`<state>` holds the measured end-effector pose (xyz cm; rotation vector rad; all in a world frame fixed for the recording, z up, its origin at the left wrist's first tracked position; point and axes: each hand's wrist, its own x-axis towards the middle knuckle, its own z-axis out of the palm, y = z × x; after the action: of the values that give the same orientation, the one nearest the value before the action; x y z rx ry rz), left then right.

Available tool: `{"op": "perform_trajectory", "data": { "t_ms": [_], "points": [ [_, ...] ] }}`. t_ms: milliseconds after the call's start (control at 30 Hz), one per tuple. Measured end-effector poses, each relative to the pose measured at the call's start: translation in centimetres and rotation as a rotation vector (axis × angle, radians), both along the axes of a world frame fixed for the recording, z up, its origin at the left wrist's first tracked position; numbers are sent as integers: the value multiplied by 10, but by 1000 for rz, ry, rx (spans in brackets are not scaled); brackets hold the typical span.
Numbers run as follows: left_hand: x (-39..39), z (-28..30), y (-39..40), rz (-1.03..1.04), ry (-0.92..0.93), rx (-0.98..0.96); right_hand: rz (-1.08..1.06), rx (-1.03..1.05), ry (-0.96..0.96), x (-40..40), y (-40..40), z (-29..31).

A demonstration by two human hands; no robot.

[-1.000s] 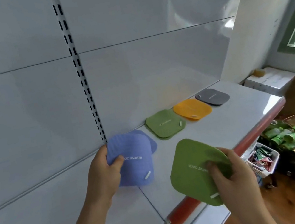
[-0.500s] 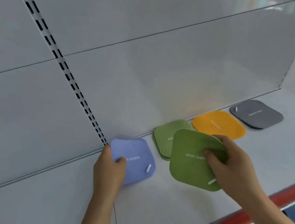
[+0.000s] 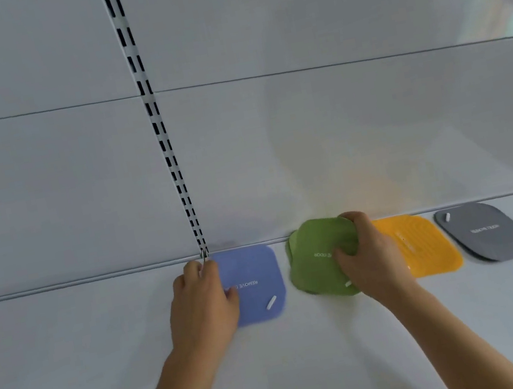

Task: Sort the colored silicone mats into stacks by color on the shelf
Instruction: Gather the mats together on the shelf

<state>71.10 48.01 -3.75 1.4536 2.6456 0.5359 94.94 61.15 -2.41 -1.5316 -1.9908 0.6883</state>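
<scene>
Four colours of silicone mat lie in a row along the back of the white shelf (image 3: 311,356). My left hand (image 3: 202,303) grips the left edge of the blue mat (image 3: 257,283), which rests flat on the shelf. My right hand (image 3: 367,257) holds a green mat (image 3: 316,252) by its right side, lying on top of another green mat whose edge peeks out at the left. To the right lie an orange mat (image 3: 421,244) and a grey mat stack (image 3: 488,232).
The white back panel (image 3: 306,134) rises straight behind the mats, with a slotted upright (image 3: 162,135) ending just above the blue mat. A side wall closes the shelf at the far right. The red front edge shows at the bottom right corner.
Both hands moved toward the back of the shelf. The blue mat now lies flat by the wall, and the green mat has come down onto the green one that lay there.
</scene>
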Motion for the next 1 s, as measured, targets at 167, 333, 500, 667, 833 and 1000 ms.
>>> {"op": "perform_trajectory", "data": {
  "t_ms": [167, 333, 500, 667, 833, 1000],
  "points": [
    [-4, -7, 0, -51, 74, -11, 18, 163, -344, -5, 14, -21],
    [-4, -12, -1, -105, 118, 20, 38, 326, -468, -3, 17, -32],
    [3, -1, -9, -184, 158, 56, 88, 369, -425, 2, -2, -30],
    [16, 13, -38, -100, 141, 102, 241, 430, -367, -8, -52, -17],
    [22, 22, -91, -51, 147, 112, 397, 414, -354, -28, -105, -8],
    [-2, 37, -151, 80, 139, 68, 555, 382, -437, -65, -160, -1]
  ]
}}
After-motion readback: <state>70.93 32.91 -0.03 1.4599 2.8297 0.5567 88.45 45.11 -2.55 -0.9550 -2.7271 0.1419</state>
